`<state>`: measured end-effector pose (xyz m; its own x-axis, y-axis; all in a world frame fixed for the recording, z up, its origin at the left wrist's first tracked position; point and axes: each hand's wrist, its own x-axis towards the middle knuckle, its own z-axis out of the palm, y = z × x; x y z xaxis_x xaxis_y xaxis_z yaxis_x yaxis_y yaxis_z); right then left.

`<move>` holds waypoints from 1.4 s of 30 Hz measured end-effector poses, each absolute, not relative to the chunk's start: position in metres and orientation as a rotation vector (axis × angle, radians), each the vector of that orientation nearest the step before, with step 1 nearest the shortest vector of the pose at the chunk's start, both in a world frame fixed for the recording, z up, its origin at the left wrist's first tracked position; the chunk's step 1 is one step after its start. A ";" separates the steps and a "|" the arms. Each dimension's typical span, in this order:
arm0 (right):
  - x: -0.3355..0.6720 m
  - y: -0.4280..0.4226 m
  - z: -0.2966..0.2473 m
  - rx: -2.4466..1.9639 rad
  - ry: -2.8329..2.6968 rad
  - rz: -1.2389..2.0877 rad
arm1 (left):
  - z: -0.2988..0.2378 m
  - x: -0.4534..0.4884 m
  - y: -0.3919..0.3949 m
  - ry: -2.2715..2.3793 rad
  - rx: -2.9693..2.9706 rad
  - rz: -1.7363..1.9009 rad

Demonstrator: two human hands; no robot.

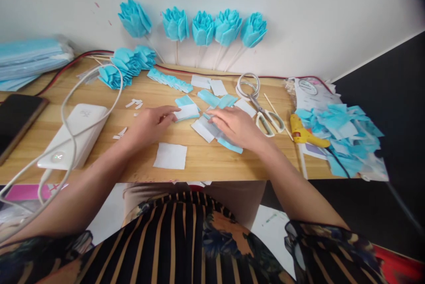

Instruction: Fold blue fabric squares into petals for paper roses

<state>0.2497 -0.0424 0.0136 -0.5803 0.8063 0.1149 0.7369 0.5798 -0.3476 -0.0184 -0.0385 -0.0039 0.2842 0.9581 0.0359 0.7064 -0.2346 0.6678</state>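
My left hand (151,125) is closed at the left edge of a thin blue-and-white fabric piece (187,112), its thumb and forefinger on that edge. My right hand (237,125) lies with fingers stretched out over several overlapping pieces; a white one (202,129) shows at its fingertips and a blue one (230,145) beneath the palm. Beyond the hands is a folded blue strip (208,97). A single white square (170,156) rests flat near the table's front edge.
Blue fabric flowers on sticks (203,28) lean on the wall. Scissors (268,115) and a tape roll (248,86) lie right of centre, with a yellow glue gun (307,132) beside a pile of blue pieces (355,129). A white power bank (76,135) and phone (20,118) occupy the left.
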 end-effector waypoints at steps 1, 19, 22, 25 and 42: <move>0.254 -0.043 0.018 -1.285 -2.516 0.396 | -0.004 -0.019 -0.039 1.482 2.023 0.617; 0.280 -0.061 0.014 -1.386 -2.426 0.464 | -0.007 0.018 -0.056 0.997 2.414 0.574; 0.275 -0.057 0.006 -1.354 -2.474 0.423 | -0.012 0.023 -0.055 1.019 2.532 0.387; 0.274 -0.055 0.000 -1.373 -2.529 0.344 | -0.012 0.022 -0.054 1.127 2.569 0.327; 0.302 -0.085 0.014 -1.454 -2.335 0.421 | 0.012 0.005 -0.048 1.208 1.797 0.982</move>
<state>0.3020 -0.0849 0.0136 -0.4075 0.9022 0.1414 0.7959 0.4268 -0.4295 0.0047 -0.0480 0.0116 0.2618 0.9470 0.1863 0.3757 -0.2778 0.8841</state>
